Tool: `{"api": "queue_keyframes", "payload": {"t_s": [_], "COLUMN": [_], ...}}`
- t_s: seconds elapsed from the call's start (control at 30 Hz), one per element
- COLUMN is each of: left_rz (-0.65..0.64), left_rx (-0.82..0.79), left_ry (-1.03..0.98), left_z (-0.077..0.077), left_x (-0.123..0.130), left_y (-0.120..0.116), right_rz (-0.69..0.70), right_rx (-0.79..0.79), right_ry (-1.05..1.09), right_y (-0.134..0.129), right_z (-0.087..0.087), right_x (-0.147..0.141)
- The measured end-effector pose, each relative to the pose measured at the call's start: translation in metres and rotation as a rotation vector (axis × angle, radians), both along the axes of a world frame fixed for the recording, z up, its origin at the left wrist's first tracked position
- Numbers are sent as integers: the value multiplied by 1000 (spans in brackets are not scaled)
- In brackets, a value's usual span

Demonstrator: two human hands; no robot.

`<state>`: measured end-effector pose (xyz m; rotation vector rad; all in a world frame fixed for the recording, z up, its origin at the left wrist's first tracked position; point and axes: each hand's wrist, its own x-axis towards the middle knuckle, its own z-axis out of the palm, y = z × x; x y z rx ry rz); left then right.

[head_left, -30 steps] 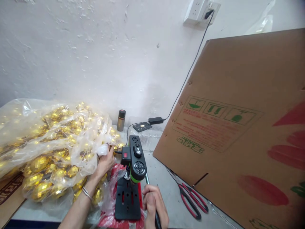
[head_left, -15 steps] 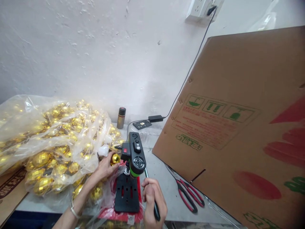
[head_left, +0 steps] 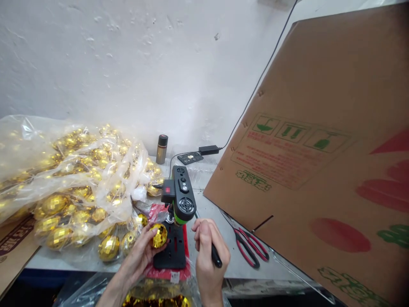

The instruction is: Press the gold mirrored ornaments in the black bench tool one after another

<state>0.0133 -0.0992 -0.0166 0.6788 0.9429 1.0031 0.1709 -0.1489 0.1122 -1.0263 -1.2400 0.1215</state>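
Note:
My left hand (head_left: 142, 249) is closed around a shiny gold mirror ball (head_left: 159, 235), just left of the black bench machine's slotted base. The small bench machine (head_left: 183, 189) has a black head with round vents, a green ring and a red switch. My right hand (head_left: 209, 251) is wrapped round a thin rod with a black handle (head_left: 216, 257). The rod's far end passes behind the machine head, so whether it joins the machine is hidden. Loose gold balls (head_left: 108, 248) lie left of my left hand.
A clear plastic bag (head_left: 105, 183) full of gold balls covers the left side. Red-handled scissors (head_left: 251, 247) lie at the right, beside a large cardboard box (head_left: 287, 162). Behind the machine are a spray can (head_left: 162, 150) and a black power adapter (head_left: 208, 149). More gold pieces (head_left: 156, 298) show below the table edge.
My left hand has come back toward me from beside the machine's switch, bringing the gold ball beside the base. My right hand still grips the handle. The view has shifted slightly.

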Motion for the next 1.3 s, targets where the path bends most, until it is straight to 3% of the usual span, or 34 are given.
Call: {"api": "queue_keyframes", "payload": {"t_s": [0.13, 0.3, 0.43, 0.63, 0.9, 1.13, 1.3], "left_rz": [73, 234, 266, 256, 155, 214, 175], "left_rx": [27, 285, 531, 709, 875, 1051, 1055], "left_ry": [74, 490, 654, 736, 869, 984, 981], "left_z": [-17, -35, -46, -63, -61, -80, -68], "left_x": [15, 28, 33, 33, 26, 23, 27], "left_y": [2, 8, 7, 5, -5, -3, -5], "right_rz": [15, 10, 29, 46, 39, 24, 23], "right_rx": [-2, -14, -21, -8, -5, 6, 9], "right_ry": [-17, -41, -70, -85, -97, -117, -120], "right_y": [-2, -3, -5, -6, -7, -7, -9], "right_z": [-1, 1, 1, -3, -1, -4, -5], "right_x": [1, 2, 3, 4, 3, 4, 4]}}
